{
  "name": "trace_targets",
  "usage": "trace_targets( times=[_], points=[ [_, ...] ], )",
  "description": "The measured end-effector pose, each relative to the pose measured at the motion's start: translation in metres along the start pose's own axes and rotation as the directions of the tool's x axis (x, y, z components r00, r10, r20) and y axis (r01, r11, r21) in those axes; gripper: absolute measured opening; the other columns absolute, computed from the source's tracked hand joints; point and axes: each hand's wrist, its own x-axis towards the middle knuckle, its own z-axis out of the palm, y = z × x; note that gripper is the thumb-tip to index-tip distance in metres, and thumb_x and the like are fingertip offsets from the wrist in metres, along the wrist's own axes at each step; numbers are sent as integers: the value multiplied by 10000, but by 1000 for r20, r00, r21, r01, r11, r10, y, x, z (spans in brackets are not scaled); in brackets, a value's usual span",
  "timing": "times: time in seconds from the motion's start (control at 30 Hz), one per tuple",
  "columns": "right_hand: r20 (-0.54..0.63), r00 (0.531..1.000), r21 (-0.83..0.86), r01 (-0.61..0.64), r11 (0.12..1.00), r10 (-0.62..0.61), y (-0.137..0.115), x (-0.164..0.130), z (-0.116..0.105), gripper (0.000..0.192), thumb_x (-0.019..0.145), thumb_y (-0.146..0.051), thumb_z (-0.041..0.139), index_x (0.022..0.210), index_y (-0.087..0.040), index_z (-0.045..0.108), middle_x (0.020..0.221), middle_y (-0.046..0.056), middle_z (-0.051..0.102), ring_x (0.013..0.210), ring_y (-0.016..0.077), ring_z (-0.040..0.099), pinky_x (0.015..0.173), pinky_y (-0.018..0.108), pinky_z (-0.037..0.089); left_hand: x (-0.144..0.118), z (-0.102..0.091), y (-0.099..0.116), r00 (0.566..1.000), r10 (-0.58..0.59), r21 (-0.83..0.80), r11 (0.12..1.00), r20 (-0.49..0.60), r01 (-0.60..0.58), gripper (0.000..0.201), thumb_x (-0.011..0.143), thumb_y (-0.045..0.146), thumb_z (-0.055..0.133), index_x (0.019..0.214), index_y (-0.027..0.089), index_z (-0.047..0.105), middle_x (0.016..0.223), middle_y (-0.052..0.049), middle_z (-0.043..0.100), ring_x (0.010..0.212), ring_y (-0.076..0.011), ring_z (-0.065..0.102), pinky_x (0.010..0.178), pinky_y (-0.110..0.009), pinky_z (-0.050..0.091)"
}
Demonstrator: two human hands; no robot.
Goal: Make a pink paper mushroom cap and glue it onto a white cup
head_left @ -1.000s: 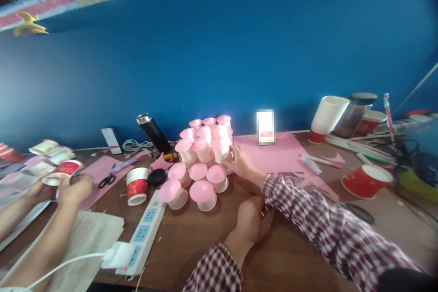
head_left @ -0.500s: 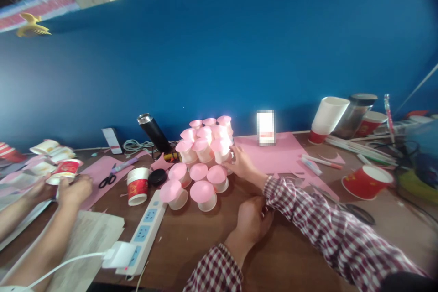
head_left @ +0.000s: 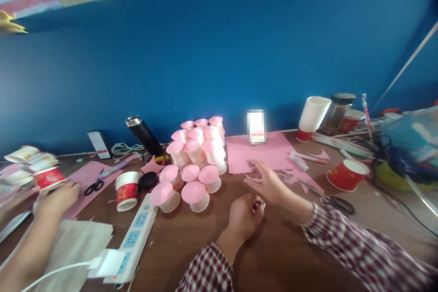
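Observation:
My left hand point(head_left: 245, 219) rests on the brown table with its fingers curled into a loose fist; I see nothing in it. Beyond it my right hand point(head_left: 268, 185) is over the table, fingers apart and holding nothing, near the front edge of a pink paper sheet point(head_left: 236, 157). To the left of both hands stand several white paper cups point(head_left: 201, 203), each topped with a pink paper disc point(head_left: 194, 192). They are grouped in rows, the rear ones packed closely together.
A power strip point(head_left: 136, 242) with a white charger point(head_left: 106, 262) lies at front left. Nearby are a red-white paper cup point(head_left: 127, 191) and black flask point(head_left: 145, 134). Another person's hand point(head_left: 58, 200) is by a red cup point(head_left: 49, 177). Scissors point(head_left: 342, 204) and a red cup point(head_left: 348, 175) lie right.
My right hand has moved away from the disc-topped cups, rightward and nearer to me, and its fingers are spread. My left hand stays curled on the table. The view has shifted slightly right.

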Motion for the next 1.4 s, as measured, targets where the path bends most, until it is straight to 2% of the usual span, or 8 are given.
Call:
trace_targets(
  times=[0.3,0.43,0.57,0.73,0.8,1.0,1.23,1.4],
  points=[
    [-144,988,-216,18,976,-50,23,-77,-60,346,835,-243,549,1176,-213,502,1109,88,607,992,235,588,835,386,498,0,-3,3,1000,3,-34,999,-22,-4,170,824,270,492,801,190,640,745,-15,658,646,-122,571,627,-228,425],
    [-299,949,-263,12,965,-94,47,-103,-82,256,832,-248,551,1083,-196,552,986,85,634,880,218,610,784,362,510,2,-3,4,1000,17,-8,1000,-15,-18,175,828,277,491,782,198,640,729,-6,655,656,-125,573,632,-229,422],
    [-547,837,-150,-94,984,-3,64,-115,-92,223,825,-264,567,1038,-198,558,898,64,635,725,177,603,695,326,521,1,-2,4,1000,24,21,999,-15,-24,180,829,291,488,785,200,637,726,-3,654,640,-126,574,620,-230,427],
    [-757,639,54,-145,988,136,67,-111,-106,384,823,-309,567,1175,-198,461,1059,95,583,867,196,597,740,346,522,1,-3,5,996,31,9,1000,-83,-30,208,831,334,487,797,188,632,768,-20,669,688,-145,601,659,-247,456],
    [-790,599,35,-177,984,135,71,-110,-119,445,804,-327,586,1207,-205,438,1109,103,559,945,212,576,807,375,503,0,-3,6,991,32,-1,999,-127,-32,221,830,353,487,796,189,631,772,-20,671,703,-152,608,669,-255,467],
    [-791,600,-83,-296,952,117,106,-107,-170,539,776,-399,584,1247,-197,415,1165,128,527,1004,244,556,847,432,482,1,-4,6,982,15,0,1000,-189,-15,241,820,379,500,798,185,641,760,-20,687,706,-160,632,666,-263,493],
    [-575,811,-300,-327,896,103,131,-94,-181,657,723,-417,622,1296,-183,402,1158,133,576,1008,288,572,824,440,472,1,-1,4,982,51,53,998,-181,-42,221,819,356,504,787,188,643,748,-15,698,700,-154,649,659,-246,500],
    [-564,818,-334,-351,875,113,138,-83,-187,592,743,-383,584,1277,-181,431,1144,139,594,1025,310,569,832,449,458,1,-2,5,984,59,48,997,-170,-52,228,833,354,490,785,186,636,729,-10,683,665,-144,635,637,-240,492]
  ],
)
